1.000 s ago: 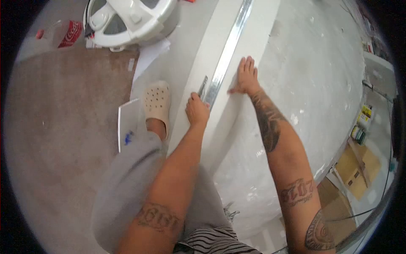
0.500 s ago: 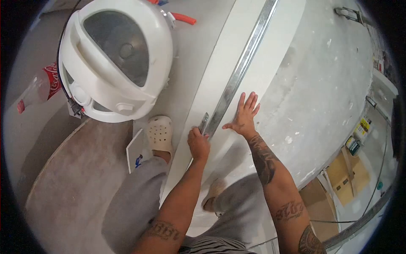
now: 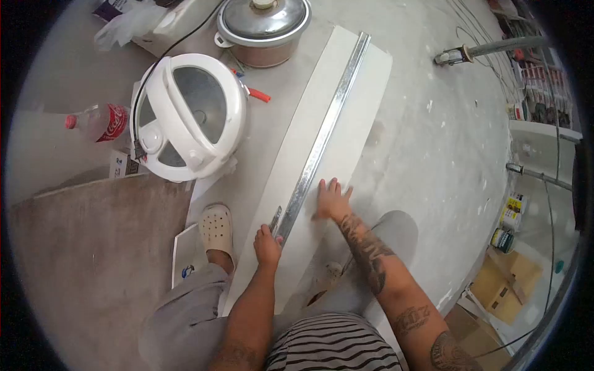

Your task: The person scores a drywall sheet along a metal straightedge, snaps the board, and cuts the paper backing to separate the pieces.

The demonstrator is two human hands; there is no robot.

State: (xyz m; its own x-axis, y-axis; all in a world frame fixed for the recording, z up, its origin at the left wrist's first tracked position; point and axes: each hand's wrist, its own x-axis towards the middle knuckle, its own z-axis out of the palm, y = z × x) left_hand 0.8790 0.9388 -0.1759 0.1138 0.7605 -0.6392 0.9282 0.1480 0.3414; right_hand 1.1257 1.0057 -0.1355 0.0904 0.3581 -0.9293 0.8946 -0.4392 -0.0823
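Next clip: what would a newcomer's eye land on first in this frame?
The long white board running up the middle of the floor, with a metal straightedge lying along it. At its near end the left hand grips a knife against that edge, while the right hand presses flat on the board. To the left stands a white rice cooker, with a cola bottle beside it.

Shiny metal strip point(image 3: 322, 139) is gleaming on the matt white board point(image 3: 365, 133); the dusty concrete floor point(image 3: 445, 154) is looking rough.
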